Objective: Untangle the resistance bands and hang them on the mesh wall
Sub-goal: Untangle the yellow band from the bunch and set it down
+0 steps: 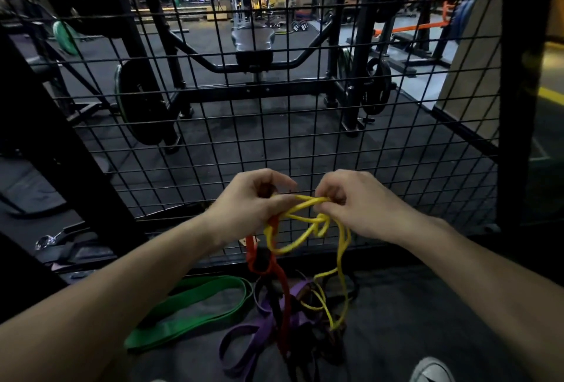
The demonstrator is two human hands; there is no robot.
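Pulling at the thin yellow rubber resistance band [305,230], both hands work just in front of the black wire mesh wall [274,125]. The left hand [250,201] has its fingers curled round a bunch of strands that includes the flat red rubber band [282,287], while the right hand [354,198] pinches a yellow strand between thumb and fingertips. Between them the yellow band crosses itself in a loose knot, and its lower loops trail down to the dark floor.

The main risk, as I judge it, is tightening: drawing the hands apart along the strand would cinch the knot instead of opening it. The red band hangs into the pile where the wide purple rubber band [244,342] and some dark bands lie crossed, so lifting higher may drag that heap up and add new tangles. Stretched rubber could also slip from the pinch and snap back. The broad green rubber band [189,305] lies apart on the left, seemingly free. Nothing hangs on the mesh yet.
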